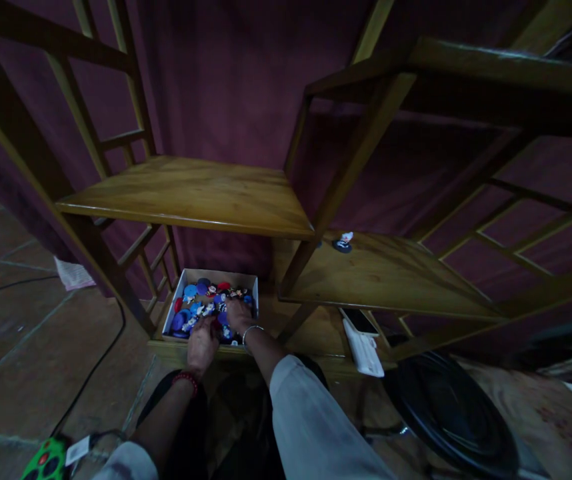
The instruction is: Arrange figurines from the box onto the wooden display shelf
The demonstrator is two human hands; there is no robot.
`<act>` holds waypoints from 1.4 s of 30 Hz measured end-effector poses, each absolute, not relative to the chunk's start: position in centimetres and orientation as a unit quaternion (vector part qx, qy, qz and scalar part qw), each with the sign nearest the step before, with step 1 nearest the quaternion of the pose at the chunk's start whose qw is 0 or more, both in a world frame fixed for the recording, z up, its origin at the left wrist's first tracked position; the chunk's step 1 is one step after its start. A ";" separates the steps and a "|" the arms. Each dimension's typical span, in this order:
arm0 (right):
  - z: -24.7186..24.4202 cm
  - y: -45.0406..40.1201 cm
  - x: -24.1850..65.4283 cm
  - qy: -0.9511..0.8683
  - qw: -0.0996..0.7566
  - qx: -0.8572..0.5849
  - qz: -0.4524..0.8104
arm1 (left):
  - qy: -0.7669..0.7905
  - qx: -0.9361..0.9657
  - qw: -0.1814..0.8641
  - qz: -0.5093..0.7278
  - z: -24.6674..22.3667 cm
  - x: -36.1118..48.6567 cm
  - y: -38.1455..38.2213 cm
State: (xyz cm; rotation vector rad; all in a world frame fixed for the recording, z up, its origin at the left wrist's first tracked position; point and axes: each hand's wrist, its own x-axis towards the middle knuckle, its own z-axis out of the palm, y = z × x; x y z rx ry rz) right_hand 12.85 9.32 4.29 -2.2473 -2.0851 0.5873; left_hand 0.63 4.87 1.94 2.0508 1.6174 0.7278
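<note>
An open shallow cardboard box [220, 274] on the shelf's lowest board holds many small figurines [197, 308] on round blue, purple and red bases. My left hand [203, 343] reaches over its front edge, fingers bent and close together among the pieces. Deeper in, toward the right side, is my right hand [239, 315], its fingers curled down into the pile. What either hand grips is too small and dark to make out. A lone white-and-dark figurine on a dark round base [343, 244] stands on the right middle board.
Wooden shelving [191, 190] surrounds the box, with a board above it and posts either side. A phone [359, 321] and a white packet [365, 348] lie at the lower right. A black round stool [451, 413] stands nearby. Cables and a green object [45, 460] lie at left.
</note>
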 end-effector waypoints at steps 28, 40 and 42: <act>3.8 7.1 14.5 -0.687 0.158 -0.682 0.193 | 0.574 0.570 0.431 0.399 0.4 1.3 5.8; 2.2 5.9 14.9 -0.602 0.318 -0.661 0.314 | 0.570 0.463 0.546 0.404 -0.1 2.6 5.7; 2.0 5.8 15.0 -0.565 0.353 -0.661 0.344 | 0.556 0.409 0.591 0.418 0.1 2.8 5.7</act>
